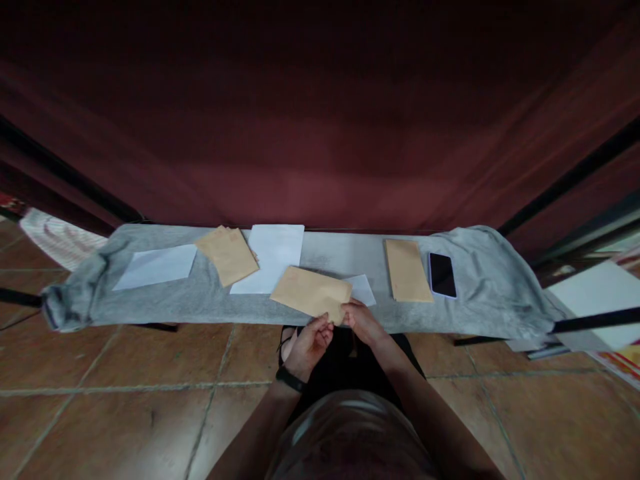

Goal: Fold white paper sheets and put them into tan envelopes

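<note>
1. A brown envelope [311, 291] lies aslant at the near middle of the cloth-covered worktop [340, 252], its nearer right end reaching toward the wearer. From my distant seat, I judge it light, thin and bendable, apt to crease rather than break.

2. The left hand [315, 338] pinches that near end, fingertips drawn together on the paper; the right hand [361, 320] has a narrow hold on the corner just beside it. I cannot tell from here how the end is folded.

3. For a hold, I favour flat pinches at the end and along the long edges (paper this dry should grip well, though a hard squeeze may wrinkle it).

4. A small white paper [363, 289] shows beyond the right hand, partly covered; a larger white sheet [277, 252] lies beyond the envelope's left end. Both look flimsy, best lifted by a corner.

5. Farther left, fanned brown envelopes [229, 257] rest near a long white paper [157, 266]. The loose fan, I reckon, could slide apart if taken by its top piece.

6. To the right, more brown paper [409, 270] lies beside a phone [443, 275], likely the stiffest and slickest item here.
</note>
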### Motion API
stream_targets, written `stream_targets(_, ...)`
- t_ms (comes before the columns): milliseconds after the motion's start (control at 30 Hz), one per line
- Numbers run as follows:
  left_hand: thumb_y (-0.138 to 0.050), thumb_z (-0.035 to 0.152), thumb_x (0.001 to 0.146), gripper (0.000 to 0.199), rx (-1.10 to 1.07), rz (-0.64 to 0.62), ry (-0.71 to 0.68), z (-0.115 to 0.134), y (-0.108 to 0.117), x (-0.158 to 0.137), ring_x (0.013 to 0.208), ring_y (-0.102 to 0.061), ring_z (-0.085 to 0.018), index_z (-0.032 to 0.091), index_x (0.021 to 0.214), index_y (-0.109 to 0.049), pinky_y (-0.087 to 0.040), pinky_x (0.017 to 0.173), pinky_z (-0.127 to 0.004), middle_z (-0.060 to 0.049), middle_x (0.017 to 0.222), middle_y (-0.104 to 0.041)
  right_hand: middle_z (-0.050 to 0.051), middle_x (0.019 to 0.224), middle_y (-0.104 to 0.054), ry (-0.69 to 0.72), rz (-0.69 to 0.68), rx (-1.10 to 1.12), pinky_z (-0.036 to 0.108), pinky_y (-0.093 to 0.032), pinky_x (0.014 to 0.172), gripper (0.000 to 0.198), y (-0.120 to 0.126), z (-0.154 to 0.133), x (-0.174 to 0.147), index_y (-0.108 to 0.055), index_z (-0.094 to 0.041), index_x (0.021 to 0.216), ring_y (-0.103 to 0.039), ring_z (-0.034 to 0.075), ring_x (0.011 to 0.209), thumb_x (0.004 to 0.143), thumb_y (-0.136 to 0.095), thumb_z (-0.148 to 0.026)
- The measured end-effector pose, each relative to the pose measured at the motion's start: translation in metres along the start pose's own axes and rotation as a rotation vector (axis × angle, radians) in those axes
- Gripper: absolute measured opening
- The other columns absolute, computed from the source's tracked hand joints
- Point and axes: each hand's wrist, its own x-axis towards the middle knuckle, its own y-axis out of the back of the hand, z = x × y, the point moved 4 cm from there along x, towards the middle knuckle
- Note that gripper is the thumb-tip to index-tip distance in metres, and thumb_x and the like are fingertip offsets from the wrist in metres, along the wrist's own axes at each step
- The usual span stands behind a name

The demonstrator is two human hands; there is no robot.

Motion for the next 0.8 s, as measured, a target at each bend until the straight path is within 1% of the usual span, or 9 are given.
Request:
stream_targets(133,-0.076,0.011,0.084,0.013,0.006,-0.012,0.04,-0.008,-0.009,-0.009,0.059,-0.067,-0.01,0.013,0.079,-0.063,-0.053,0.054,-0.016,-0.002,0.068,-0.068,0.002,0.079,-0.075,-0.021,0.01,-0.073,0.031,-0.055,0.071,0.029,0.01,-0.01,-0.006,-0.07,-0.019,0.089,-0.069,0.02,0.07,0.063,-0.067,-0.032)
stream_targets(267,-0.075,0.033,0.086,0.022,0.426,-0.129,0.001,-0.023,-0.012,-0.021,0.061,-0.068,-0.015,0.013,0.079,-0.067,-0.054,0.056,-0.023,-0.007,0.071,-0.07,0.0,0.072,-0.072,0.131,0.212,-0.615,0.029,-0.05,0.07,0.018,0.025,-0.021,-0.002,-0.07,-0.022,0.079,-0.067,0.021,0.075,0.075,-0.057,-0.035)
stream_targets(333,-0.071,0.042,0.087,0.028,0.783,-0.171,-0.194,-0.015,-0.016,-0.027,0.07,-0.071,-0.021,0.015,0.081,-0.068,-0.057,0.065,-0.031,-0.009,0.078,-0.072,0.001,0.074,-0.072,0.184,0.293,-0.796,0.029,-0.049,0.074,0.017,0.032,-0.025,0.0,-0.071,-0.023,0.081,-0.068,0.022,0.082,0.078,-0.055,-0.031)
stream_targets(400,-0.073,0.039,0.084,0.026,1.154,-0.137,-0.595,0.01,-0.025,-0.033,0.101,-0.071,-0.028,0.018,0.099,-0.071,-0.056,0.089,-0.042,-0.013,0.105,-0.073,0.002,0.082,-0.075,0.22,0.319,-0.831,0.03,-0.05,0.077,0.022,0.037,-0.026,0.0,-0.072,-0.024,0.092,-0.068,0.023,0.086,0.081,-0.054,-0.028)
stream_targets(467,-0.079,0.034,0.078,0.065,1.516,-0.148,-0.956,0.035,-0.04,-0.036,0.143,-0.041,-0.035,0.024,0.137,-0.056,-0.035,0.115,-0.055,-0.015,0.151,-0.048,0.003,0.089,-0.075,0.258,0.28,-0.771,0.031,-0.051,0.08,0.028,0.038,-0.026,-0.002,-0.071,-0.023,0.102,-0.068,0.022,0.088,0.082,-0.053,-0.028)
stream_targets(500,-0.084,0.034,0.072,0.085,1.681,-0.156,-1.052,0.045,-0.046,-0.032,0.151,-0.025,-0.038,0.025,0.147,-0.045,-0.024,0.119,-0.061,-0.016,0.162,-0.032,0.003,0.092,-0.075,0.275,0.249,-0.724,0.031,-0.052,0.08,0.031,0.038,-0.026,-0.003,-0.071,-0.022,0.105,-0.068,0.022,0.088,0.082,-0.052,-0.028)
stream_targets(567,-0.09,0.037,0.063,0.112,1.94,-0.199,-1.123,0.06,-0.052,-0.02,0.154,-0.009,-0.041,0.023,0.156,-0.029,-0.012,0.12,-0.066,-0.019,0.167,-0.013,0.003,0.094,-0.075,0.299,0.19,-0.639,0.031,-0.053,0.08,0.034,0.038,-0.025,-0.006,-0.069,-0.019,0.108,-0.068,0.021,0.087,0.081,-0.05,-0.029)
stream_targets(633,-0.091,0.043,0.059,0.124,2.092,-0.27,-1.116,0.067,-0.054,-0.007,0.154,-0.006,-0.041,0.022,0.159,-0.02,-0.009,0.119,-0.067,-0.021,0.167,-0.008,0.003,0.093,-0.074,0.311,0.146,-0.592,0.031,-0.053,0.078,0.037,0.038,-0.026,-0.008,-0.068,-0.017,0.109,-0.067,0.02,0.085,0.08,-0.05,-0.03)
stream_targets(800,-0.085,0.046,0.063,0.121,2.18,-0.392,-1.116,0.059,-0.052,0.007,0.15,-0.022,-0.039,0.022,0.16,-0.017,-0.008,0.121,-0.064,-0.02,0.158,-0.033,0.002,0.089,-0.072,0.276,0.074,-0.641,0.029,-0.053,0.077,0.029,0.049,-0.031,-0.018,-0.069,-0.018,0.101,-0.066,0.019,0.083,0.082,-0.049,-0.029)
